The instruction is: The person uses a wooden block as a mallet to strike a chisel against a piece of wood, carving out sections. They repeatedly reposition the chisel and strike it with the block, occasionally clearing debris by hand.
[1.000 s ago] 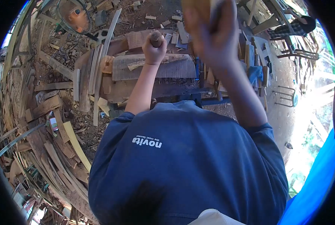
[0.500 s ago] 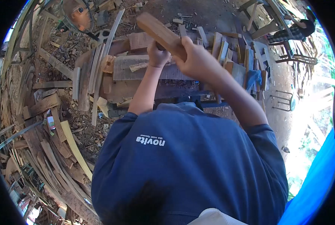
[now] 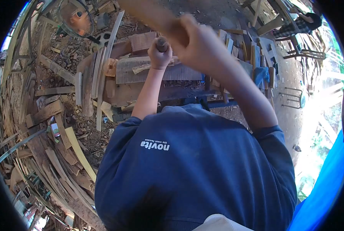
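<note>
My right hand (image 3: 202, 48) grips one end of a thick wooden block (image 3: 150, 14), raised high and smeared by motion. Below and to its left, my left hand (image 3: 158, 57) is wrapped round a round-ended tool handle (image 3: 162, 43), which looks like a chisel's. The handle's butt points up at me, and the rest of the tool is hidden by the fist. Beneath my left hand lies a wide wooden board (image 3: 127, 75) with a rough, splintered piece of wood (image 3: 142, 68) on it. A gap separates the raised block from the handle.
Long thin strips (image 3: 102, 81) lean left of the board, and stacked offcuts (image 3: 252, 54) with a blue cloth (image 3: 262, 75) lie right. A fan (image 3: 77, 19) stands at upper left. Another person (image 3: 308, 21) is at far upper right, beyond a small stool (image 3: 293, 98). Chips litter the ground.
The wooden block has risen up and away with my right hand, uncovering the tool handle's end. My left hand stays in nearly the same spot.
</note>
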Demonstrator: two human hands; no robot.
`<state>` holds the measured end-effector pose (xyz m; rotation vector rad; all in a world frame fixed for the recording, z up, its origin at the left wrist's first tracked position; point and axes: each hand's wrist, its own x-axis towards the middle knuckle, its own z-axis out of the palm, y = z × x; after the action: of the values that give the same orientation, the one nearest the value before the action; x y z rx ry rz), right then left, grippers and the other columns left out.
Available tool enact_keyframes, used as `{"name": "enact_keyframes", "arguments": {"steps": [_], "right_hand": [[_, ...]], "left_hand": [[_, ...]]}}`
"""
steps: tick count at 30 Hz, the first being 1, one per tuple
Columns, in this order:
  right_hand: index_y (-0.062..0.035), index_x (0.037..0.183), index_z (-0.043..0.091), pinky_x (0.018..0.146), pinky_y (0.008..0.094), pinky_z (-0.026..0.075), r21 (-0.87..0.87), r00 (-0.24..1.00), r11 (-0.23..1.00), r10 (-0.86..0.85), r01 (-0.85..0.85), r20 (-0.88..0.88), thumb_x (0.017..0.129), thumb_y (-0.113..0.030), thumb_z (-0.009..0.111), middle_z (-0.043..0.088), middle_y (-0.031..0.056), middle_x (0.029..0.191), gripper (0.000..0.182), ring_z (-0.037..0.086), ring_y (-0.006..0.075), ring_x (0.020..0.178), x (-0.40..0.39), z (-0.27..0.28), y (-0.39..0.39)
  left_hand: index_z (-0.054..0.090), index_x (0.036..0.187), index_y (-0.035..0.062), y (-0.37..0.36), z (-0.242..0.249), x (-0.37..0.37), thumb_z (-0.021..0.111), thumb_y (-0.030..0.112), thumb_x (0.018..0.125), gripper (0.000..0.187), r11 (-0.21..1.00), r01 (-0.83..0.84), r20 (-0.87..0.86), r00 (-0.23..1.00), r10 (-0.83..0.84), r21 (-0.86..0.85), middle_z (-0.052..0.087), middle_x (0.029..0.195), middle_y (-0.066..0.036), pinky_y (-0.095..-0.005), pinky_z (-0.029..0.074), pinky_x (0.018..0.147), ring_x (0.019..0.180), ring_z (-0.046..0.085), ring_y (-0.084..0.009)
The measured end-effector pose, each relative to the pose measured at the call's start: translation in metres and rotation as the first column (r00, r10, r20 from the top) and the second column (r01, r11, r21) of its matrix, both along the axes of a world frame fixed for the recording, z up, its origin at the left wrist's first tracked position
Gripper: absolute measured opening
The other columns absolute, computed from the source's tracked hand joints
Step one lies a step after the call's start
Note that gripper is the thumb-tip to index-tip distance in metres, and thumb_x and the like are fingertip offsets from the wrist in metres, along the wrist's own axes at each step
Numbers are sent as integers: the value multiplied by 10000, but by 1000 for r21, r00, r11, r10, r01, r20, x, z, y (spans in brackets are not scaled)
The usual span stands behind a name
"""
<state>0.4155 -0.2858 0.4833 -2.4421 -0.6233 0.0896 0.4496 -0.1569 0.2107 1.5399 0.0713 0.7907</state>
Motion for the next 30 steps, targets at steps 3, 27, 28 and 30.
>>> {"name": "enact_keyframes", "arguments": {"steps": [3, 27, 28, 30], "right_hand": [[15, 1106, 486, 658, 460, 549, 354, 982, 935, -67, -1, 178, 842, -264, 651, 664, 264, 828, 418, 671, 431, 772, -1, 10, -3], [47, 1015, 529, 746, 353, 481, 145, 687, 759, -469, 635, -556, 860, -287, 656, 628, 204, 940, 389, 601, 223, 884, -94, -197, -154], [45, 1014, 524, 752, 357, 481, 89, 614, 729, -498, 679, -612, 861, -291, 650, 630, 214, 952, 390, 607, 235, 887, -103, -203, -157], [47, 1011, 517, 761, 371, 481, -3, 562, 730, -528, 683, -637, 859, -297, 647, 629, 235, 949, 398, 616, 267, 886, -117, -201, -153]], "left_hand": [[630, 870, 79, 2, 11, -4, 755, 169, 766, 186, 954, -139, 68, 990, 126, 267, 669, 735, -110, -348, 535, 607, 666, 685, -293], [621, 1203, 68, 68, -7, -44, 757, 228, 787, 466, 780, 283, -655, 727, 204, 558, 675, 1042, -170, -398, 526, 840, 985, 662, -329], [621, 1203, 68, 68, -11, -47, 757, 228, 787, 466, 777, 285, -655, 727, 206, 561, 675, 1042, -170, -398, 526, 840, 985, 662, -329], [610, 1228, 108, 64, -9, -52, 771, 258, 771, 507, 684, 437, -716, 674, 181, 584, 630, 1181, -155, -435, 515, 879, 1058, 633, -333]]}}
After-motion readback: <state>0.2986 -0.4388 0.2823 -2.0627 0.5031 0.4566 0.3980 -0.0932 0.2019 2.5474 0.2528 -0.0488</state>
